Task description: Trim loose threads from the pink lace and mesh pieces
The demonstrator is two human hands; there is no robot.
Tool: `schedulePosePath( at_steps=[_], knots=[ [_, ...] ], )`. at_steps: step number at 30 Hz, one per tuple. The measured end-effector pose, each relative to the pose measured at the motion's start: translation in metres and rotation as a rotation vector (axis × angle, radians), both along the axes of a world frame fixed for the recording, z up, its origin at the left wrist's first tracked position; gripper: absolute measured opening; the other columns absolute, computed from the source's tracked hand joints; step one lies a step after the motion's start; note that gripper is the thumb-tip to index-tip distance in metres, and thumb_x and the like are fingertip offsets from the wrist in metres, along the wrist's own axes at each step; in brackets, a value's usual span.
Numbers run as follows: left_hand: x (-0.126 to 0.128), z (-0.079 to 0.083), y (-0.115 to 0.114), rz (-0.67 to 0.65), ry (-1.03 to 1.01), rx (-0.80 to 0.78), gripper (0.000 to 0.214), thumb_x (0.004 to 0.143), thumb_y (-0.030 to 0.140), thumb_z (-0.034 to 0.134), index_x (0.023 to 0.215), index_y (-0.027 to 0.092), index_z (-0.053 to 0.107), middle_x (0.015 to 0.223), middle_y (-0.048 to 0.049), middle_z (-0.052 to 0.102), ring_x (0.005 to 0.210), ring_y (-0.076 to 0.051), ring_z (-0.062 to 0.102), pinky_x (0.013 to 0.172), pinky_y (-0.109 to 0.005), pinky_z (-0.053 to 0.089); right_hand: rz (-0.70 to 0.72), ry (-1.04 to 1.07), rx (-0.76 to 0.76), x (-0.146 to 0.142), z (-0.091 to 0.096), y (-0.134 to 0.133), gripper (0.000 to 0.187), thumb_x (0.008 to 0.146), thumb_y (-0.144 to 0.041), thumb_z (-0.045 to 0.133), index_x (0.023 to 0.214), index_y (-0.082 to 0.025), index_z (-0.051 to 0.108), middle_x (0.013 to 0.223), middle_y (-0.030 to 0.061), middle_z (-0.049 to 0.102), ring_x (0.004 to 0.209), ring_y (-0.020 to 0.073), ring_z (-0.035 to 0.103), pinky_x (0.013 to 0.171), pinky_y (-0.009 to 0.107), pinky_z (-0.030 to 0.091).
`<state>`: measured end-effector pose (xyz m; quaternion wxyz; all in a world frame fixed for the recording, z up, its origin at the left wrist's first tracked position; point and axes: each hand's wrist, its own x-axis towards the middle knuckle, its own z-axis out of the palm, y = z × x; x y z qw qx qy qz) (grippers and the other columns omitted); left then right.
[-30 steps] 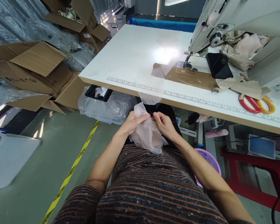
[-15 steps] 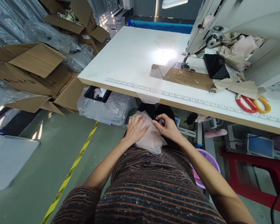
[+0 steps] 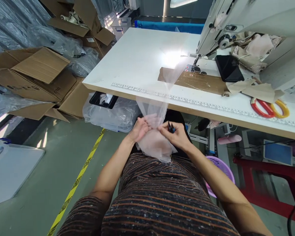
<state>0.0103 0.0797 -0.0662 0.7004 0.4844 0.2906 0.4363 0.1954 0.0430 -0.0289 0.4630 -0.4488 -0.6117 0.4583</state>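
Sheer whitish fabric [image 3: 153, 108] hangs from the sewing machine over the table's front edge, and more thin fabric [image 3: 156, 146] lies piled on my lap. My right hand [image 3: 177, 135] pinches the fabric between thumb and forefinger. Tucked in its curled fingers is a small dark tool with pointed tips, apparently thread snips [image 3: 171, 127]. My left hand [image 3: 140, 129] is turned palm up at the left side of the cloth, fingers stretched and partly veiled by it. The fabric runs up to the sewing machine's presser foot [image 3: 194, 65].
The white table [image 3: 127, 62] has a printed ruler along its front edge. To the right are red-and-yellow-handled scissors [image 3: 269, 108], a black phone-like slab [image 3: 228, 68] and cloth scraps [image 3: 258, 90]. Cardboard boxes [image 3: 39, 75] stand at left; a purple basket [image 3: 221, 167] is below right.
The left hand has turned from lying flat on the lap pile to palm up. A length of fabric is now lifted and stretched between the table edge and my hands.
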Motion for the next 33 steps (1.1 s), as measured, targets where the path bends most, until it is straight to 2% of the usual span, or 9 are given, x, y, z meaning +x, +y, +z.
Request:
schedulePosePath(
  at_steps=[3, 6, 8, 11, 15, 20, 23, 26, 33],
  knots=[
    [0.000, 0.017, 0.014, -0.193, -0.205, -0.133, 0.119, 0.058, 0.102, 0.045, 0.128, 0.008, 0.065, 0.121, -0.0241, 0.071, 0.119, -0.042, 0.064, 0.097, -0.050, 0.053, 0.306, -0.141, 0.081, 0.007, 0.005, -0.024, 0.021, 0.086, -0.030, 0.066, 0.073, -0.016, 0.073, 0.060, -0.0007, 0.064, 0.054, 0.0091, 0.051, 0.054, 0.021, 0.041],
    [-0.002, 0.030, 0.025, -0.277, -0.218, -0.139, 0.117, 0.055, 0.100, 0.054, 0.128, 0.008, 0.065, 0.116, -0.0235, 0.073, 0.108, -0.039, 0.070, 0.088, -0.047, 0.057, 0.545, -0.211, 0.134, 0.012, 0.008, -0.041, 0.012, 0.083, -0.017, 0.064, 0.083, -0.016, 0.076, 0.074, 0.0026, 0.075, 0.064, 0.0122, 0.066, 0.064, 0.021, 0.048],
    [-0.003, 0.035, 0.028, -0.289, -0.121, -0.109, 0.105, 0.057, 0.087, 0.071, 0.129, 0.011, 0.065, 0.111, -0.0210, 0.075, 0.095, -0.033, 0.073, 0.079, -0.041, 0.058, 0.636, -0.253, 0.136, 0.014, 0.010, -0.048, 0.016, 0.080, -0.013, 0.064, 0.090, -0.016, 0.077, 0.085, 0.0054, 0.079, 0.075, 0.0156, 0.072, 0.072, 0.022, 0.051],
    [-0.002, 0.040, 0.027, -0.202, 0.143, -0.052, 0.075, 0.063, 0.051, 0.091, 0.124, 0.013, 0.069, 0.092, -0.0119, 0.078, 0.075, -0.020, 0.070, 0.071, -0.031, 0.054, 0.691, -0.341, 0.081, 0.017, 0.012, -0.050, 0.019, 0.078, -0.013, 0.064, 0.092, -0.017, 0.076, 0.091, 0.0056, 0.080, 0.080, 0.0177, 0.074, 0.076, 0.024, 0.052],
    [0.002, 0.043, 0.019, -0.080, 0.324, -0.038, 0.046, 0.065, 0.035, 0.090, 0.104, 0.015, 0.077, 0.073, -0.0018, 0.072, 0.065, -0.013, 0.063, 0.065, -0.026, 0.051, 0.523, -0.331, -0.022, 0.024, 0.013, -0.036, 0.015, 0.087, -0.029, 0.064, 0.093, -0.019, 0.073, 0.083, 0.0017, 0.075, 0.072, 0.0157, 0.067, 0.071, 0.025, 0.049],
    [0.003, 0.039, 0.014, -0.020, 0.331, -0.007, 0.033, 0.068, 0.040, 0.087, 0.086, 0.014, 0.079, 0.072, -0.0028, 0.070, 0.062, -0.011, 0.059, 0.059, -0.024, 0.048, 0.130, -0.300, -0.056, 0.031, 0.001, 0.002, 0.049, 0.101, -0.057, 0.040, 0.090, -0.018, 0.068, 0.071, 0.0013, 0.063, 0.064, 0.0150, 0.055, 0.061, 0.027, 0.040],
    [0.002, 0.039, 0.012, 0.001, 0.340, 0.010, 0.031, 0.072, 0.041, 0.084, 0.085, 0.014, 0.078, 0.070, -0.0027, 0.068, 0.061, -0.011, 0.057, 0.059, -0.024, 0.047, 0.086, -0.311, -0.050, 0.026, -0.002, 0.020, 0.062, 0.102, -0.064, 0.028, 0.086, -0.018, 0.066, 0.065, 0.0006, 0.059, 0.060, 0.0146, 0.052, 0.061, 0.028, 0.038],
    [0.001, 0.041, 0.009, 0.007, 0.346, 0.030, 0.027, 0.075, 0.040, 0.081, 0.082, 0.014, 0.077, 0.068, -0.0015, 0.065, 0.063, -0.011, 0.057, 0.061, -0.024, 0.046, 0.098, -0.321, -0.022, 0.019, 0.000, 0.028, 0.062, 0.100, -0.068, 0.031, 0.082, -0.018, 0.064, 0.063, -0.0001, 0.057, 0.059, 0.0142, 0.050, 0.060, 0.028, 0.036],
    [0.003, 0.045, 0.007, 0.031, 0.324, 0.000, 0.027, 0.075, 0.039, 0.080, 0.078, 0.013, 0.074, 0.067, -0.0014, 0.064, 0.061, -0.010, 0.055, 0.058, -0.022, 0.044, 0.037, -0.342, -0.022, 0.015, -0.001, 0.027, 0.061, 0.098, -0.069, 0.034, 0.073, -0.020, 0.060, 0.060, -0.0005, 0.053, 0.056, 0.0134, 0.045, 0.057, 0.027, 0.031]
  ],
)
